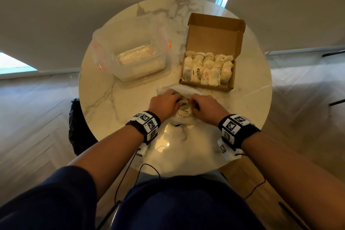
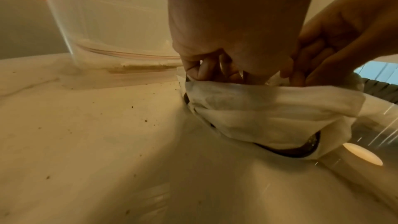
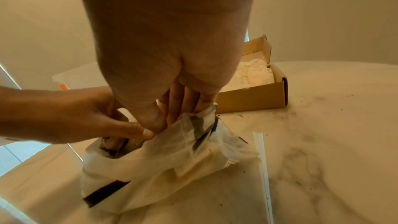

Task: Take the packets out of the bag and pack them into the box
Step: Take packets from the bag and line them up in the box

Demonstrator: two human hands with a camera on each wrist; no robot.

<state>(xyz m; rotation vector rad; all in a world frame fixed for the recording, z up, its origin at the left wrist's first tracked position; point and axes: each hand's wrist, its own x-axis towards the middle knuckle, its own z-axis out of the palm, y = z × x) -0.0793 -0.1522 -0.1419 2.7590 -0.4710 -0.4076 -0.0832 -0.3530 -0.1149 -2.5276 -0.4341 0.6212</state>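
Left grip: left hand (image 1: 165,102) curled over the open mouth of the bag (image 3: 163,164), fingertips (image 2: 201,71) pinching its near rim.
Right grip: right hand (image 1: 206,107) at the other side of the same mouth, fingers (image 3: 183,101) reaching down inside, thumb pressed on the rim; whether closed on a packet, cannot tell.
Bag: white, thin, crumpled, standing on the marble table (image 1: 104,99) just in front of the body, between both hands.
Packets in bag: pale, partly seen through the opening (image 1: 183,111).
Box (image 1: 205,82): brown cardboard, lid flap open and upright, beyond the right hand, near the bag but apart.
Packets in box (image 1: 209,68): pale, packed close in rows, nearly filling it.
Plastic container (image 1: 134,56): clear, orange clips, beyond the left hand.
Crumbs: dark specks on the table around the bag.
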